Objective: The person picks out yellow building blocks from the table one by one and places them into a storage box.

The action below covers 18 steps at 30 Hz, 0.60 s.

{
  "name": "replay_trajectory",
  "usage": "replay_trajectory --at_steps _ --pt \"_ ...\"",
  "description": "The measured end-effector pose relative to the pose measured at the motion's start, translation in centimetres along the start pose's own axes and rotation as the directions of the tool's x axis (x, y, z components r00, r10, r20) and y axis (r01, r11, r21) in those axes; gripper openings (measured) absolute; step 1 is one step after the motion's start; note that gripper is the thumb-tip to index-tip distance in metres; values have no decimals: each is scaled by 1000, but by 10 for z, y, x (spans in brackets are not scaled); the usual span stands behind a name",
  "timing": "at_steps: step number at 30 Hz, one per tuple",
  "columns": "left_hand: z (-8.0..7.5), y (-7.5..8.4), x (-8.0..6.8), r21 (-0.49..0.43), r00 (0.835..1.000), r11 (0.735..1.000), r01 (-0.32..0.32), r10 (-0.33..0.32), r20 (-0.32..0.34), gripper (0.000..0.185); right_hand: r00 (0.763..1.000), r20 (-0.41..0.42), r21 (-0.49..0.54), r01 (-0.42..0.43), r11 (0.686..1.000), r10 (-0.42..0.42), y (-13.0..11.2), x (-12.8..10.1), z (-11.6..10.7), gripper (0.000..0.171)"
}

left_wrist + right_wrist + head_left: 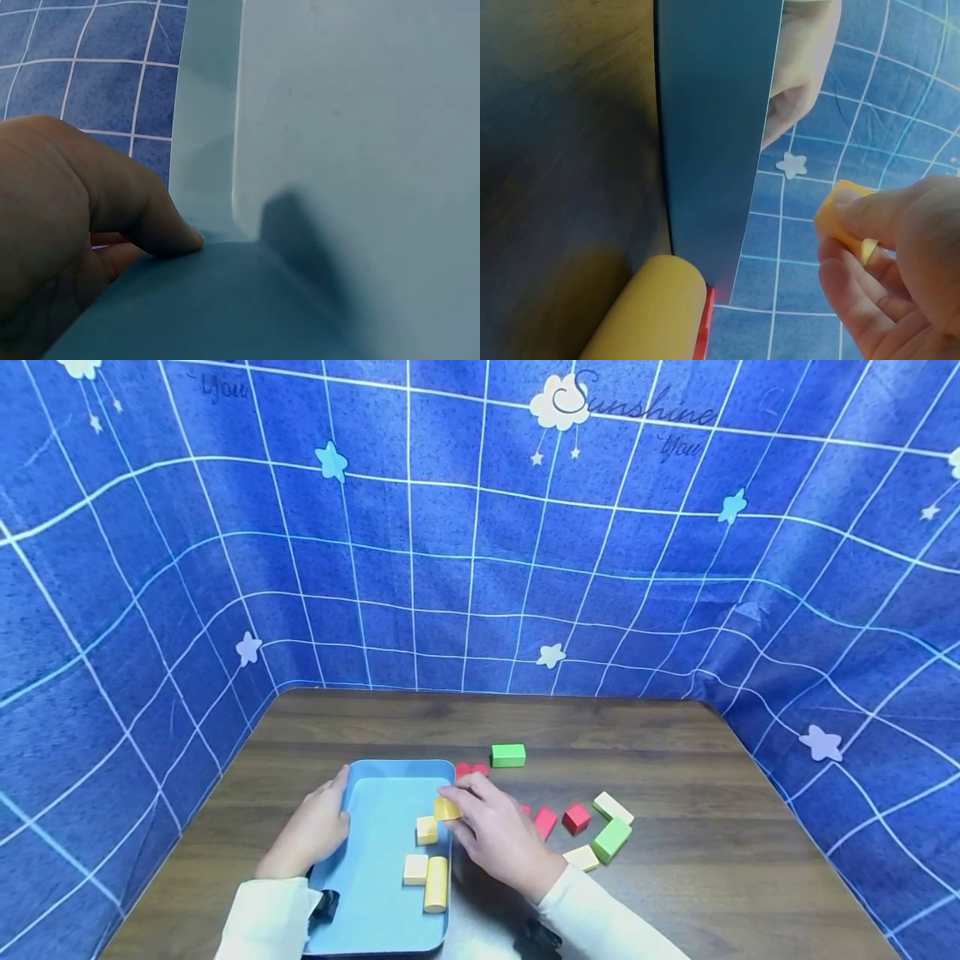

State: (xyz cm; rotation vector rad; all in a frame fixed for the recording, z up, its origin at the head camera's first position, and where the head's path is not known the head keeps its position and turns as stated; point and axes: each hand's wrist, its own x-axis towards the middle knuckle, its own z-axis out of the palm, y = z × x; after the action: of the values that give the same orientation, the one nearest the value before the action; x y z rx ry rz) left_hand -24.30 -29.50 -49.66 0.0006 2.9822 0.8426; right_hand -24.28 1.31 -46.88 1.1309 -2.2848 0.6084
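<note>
The right hand [498, 831] pinches a small yellow block [447, 809] over the blue tray [375, 893]; the left hand [315, 827] grips the tray's rim. The block looks light, rigid, best held by opposite faces.

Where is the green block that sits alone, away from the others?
In the head view, the lone green block lies on the wooden table, beyond the blue tray's far right corner.
</note>
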Motion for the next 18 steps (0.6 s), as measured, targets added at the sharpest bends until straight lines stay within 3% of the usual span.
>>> replay_trajectory --at_steps 4,11,18 --pt "0 -2 1 20 999 1000 -24 24 -21 72 1000 22 28 8 1000 -8 -3 2 2 49" --pt "1 -3 1 21 1000 1000 -13 13 -16 71 998 63 98 -4 995 -2 -11 4 7 37" --pt "1 -3 1 16 1000 1000 -13 13 -15 72 999 43 107 23 994 -27 -16 4 13 28"
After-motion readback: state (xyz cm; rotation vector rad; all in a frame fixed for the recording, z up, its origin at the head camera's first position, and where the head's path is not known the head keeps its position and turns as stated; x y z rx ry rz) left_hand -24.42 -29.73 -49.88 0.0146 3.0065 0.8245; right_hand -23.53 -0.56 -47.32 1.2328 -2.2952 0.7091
